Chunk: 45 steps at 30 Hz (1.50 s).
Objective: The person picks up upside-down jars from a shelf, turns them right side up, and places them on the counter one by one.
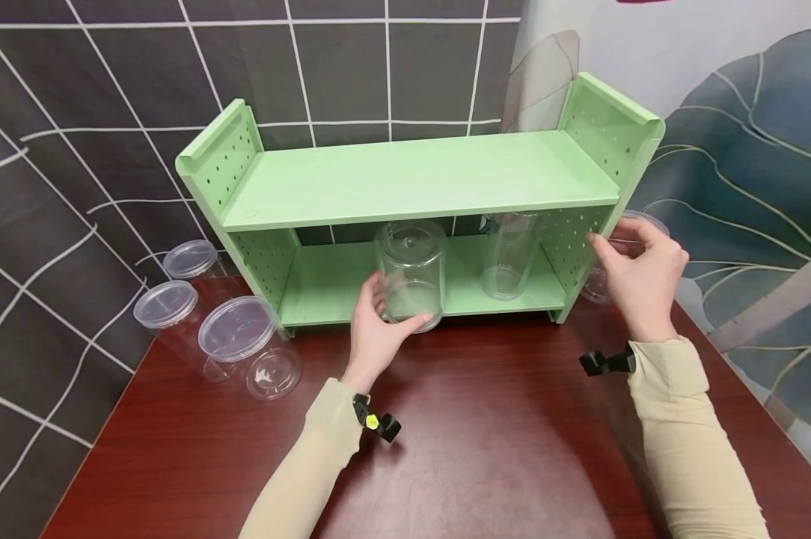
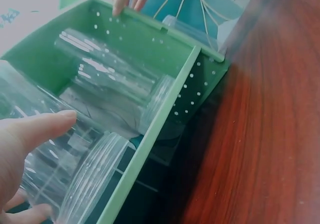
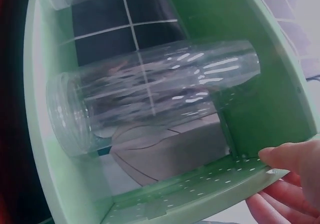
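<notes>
A wide clear plastic jar (image 1: 411, 262) stands on the lower board of a small green shelf (image 1: 419, 180), its ridged end down. My left hand (image 1: 378, 329) holds this jar low, fingers at its left side and thumb across the front. A taller, narrower clear jar (image 3: 160, 94) stands farther right on the same board, untouched. At the shelf's right end, my right hand (image 1: 637, 273) grips the front edge of the perforated side panel (image 3: 200, 189). In the right wrist view the thumb lies inside the panel and the other fingers outside.
Several lidded clear jars, one a wide jar (image 1: 237, 329), stand on the reddish wooden table (image 1: 459, 449) left of the shelf. Another clear jar (image 1: 595, 288) is partly hidden behind my right hand. A dark tiled backdrop (image 1: 352, 75) hangs behind the shelf.
</notes>
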Available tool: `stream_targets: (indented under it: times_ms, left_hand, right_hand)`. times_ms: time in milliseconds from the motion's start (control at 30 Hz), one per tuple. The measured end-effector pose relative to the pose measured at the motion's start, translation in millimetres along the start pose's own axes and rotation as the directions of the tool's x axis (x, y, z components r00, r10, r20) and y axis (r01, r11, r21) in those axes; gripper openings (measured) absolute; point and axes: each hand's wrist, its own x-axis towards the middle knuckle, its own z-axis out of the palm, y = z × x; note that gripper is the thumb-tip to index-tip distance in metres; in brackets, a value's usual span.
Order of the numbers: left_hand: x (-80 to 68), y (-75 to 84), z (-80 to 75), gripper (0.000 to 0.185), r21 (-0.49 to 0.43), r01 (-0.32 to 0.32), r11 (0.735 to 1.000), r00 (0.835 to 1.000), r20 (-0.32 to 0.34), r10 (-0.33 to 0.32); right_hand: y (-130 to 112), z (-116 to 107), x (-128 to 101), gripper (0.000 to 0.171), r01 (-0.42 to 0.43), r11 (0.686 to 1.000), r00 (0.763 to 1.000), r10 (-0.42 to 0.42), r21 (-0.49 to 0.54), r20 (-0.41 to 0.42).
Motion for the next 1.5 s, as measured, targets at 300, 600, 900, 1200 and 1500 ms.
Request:
stream_targets:
  times_ms: [300,600,900,1200,1500]
  left_hand:
    - [-23.9,2.6,-8.7,0.099,0.003,-0.066,0.998,0.997,0.038,0.066]
    - [-43.3,9.8,-17.5,0.094,0.024,-0.121,0.992,0.99,0.073,0.119]
    - [-53.9,17.6,-14.5,0.093,0.0,-0.235,0.972,0.966,0.11,0.234]
    - [-61.3,24.0,-9.5,0.091,-0.017,-0.274,0.961,0.947,0.167,0.273]
    - [-65.3,28.6,-7.9,0.096,-0.111,-0.272,0.956,0.926,0.242,0.291]
  right_hand:
    - [-2,-2,-17,0.047,0.072,0.995,0.996,-0.069,0.071,-0.05]
    - [-67,-12,-53,0.054,0.288,0.932,0.955,-0.261,0.222,-0.142]
    - [-67,14,-83,0.086,0.336,0.87,0.852,-0.444,0.361,0.277]
    - [-51,44,-106,0.098,0.251,0.868,0.66,-0.477,0.428,0.58]
    - [-43,48,-108,0.109,0.167,0.851,0.572,-0.495,0.498,0.654]
